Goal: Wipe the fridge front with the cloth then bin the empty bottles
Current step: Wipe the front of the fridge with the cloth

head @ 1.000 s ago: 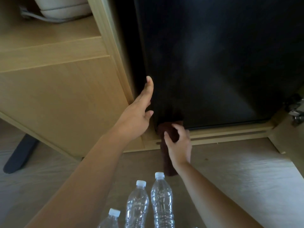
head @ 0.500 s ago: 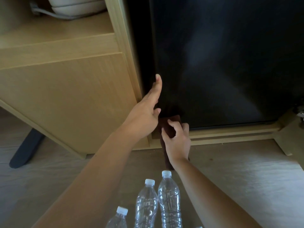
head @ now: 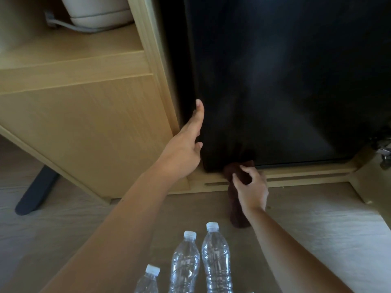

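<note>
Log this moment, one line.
step: wipe fridge front | right hand: grips cloth at its bottom edge | left hand: open, at its left edge | bottles: three visible, upright, unbinned

The right hand point(head: 252, 189) has slid the cloth point(head: 236, 208) rightward along the fridge front's point(head: 285, 92) bottom edge, off its lower-left corner. It seems to sit further from the left hand point(head: 183, 149) now.

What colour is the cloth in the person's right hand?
Dark brown. The cloth shows best in the head view, gripped by the right hand.
</note>
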Motion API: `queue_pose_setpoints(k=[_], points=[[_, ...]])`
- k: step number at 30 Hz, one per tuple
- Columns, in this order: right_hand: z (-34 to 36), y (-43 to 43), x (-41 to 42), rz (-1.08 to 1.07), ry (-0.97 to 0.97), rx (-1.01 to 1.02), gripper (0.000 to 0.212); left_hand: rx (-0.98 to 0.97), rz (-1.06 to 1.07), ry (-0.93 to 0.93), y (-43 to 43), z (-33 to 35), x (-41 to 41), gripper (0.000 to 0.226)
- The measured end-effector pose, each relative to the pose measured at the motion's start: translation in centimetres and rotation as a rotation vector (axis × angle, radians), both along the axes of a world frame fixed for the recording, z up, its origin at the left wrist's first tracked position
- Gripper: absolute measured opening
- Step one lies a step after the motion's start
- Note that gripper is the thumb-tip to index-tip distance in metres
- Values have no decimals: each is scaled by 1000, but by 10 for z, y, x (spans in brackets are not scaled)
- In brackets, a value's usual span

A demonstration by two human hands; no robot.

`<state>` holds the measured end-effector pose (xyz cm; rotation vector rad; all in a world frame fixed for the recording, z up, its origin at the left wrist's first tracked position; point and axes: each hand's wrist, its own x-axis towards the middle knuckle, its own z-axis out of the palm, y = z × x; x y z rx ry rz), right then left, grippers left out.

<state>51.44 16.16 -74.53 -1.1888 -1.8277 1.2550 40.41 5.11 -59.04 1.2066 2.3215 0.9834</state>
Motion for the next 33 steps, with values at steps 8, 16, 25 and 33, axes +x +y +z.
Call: queue_pose_setpoints(k=[8, 16, 25, 33], points=[[5, 25, 22, -128, -7, -19, 28, -21, 54, -26, 6, 0, 5, 90], [9, -33, -25, 99, -43, -74, 27, 7, 43, -47, 4, 0, 3, 90], [11, -35, -30, 152, -143, -10, 30, 30, 71, -20, 8, -3, 3, 95], [12, -14, -9, 53, -104, -18, 28, 56, 134, -14, 13, -7, 11, 101]])
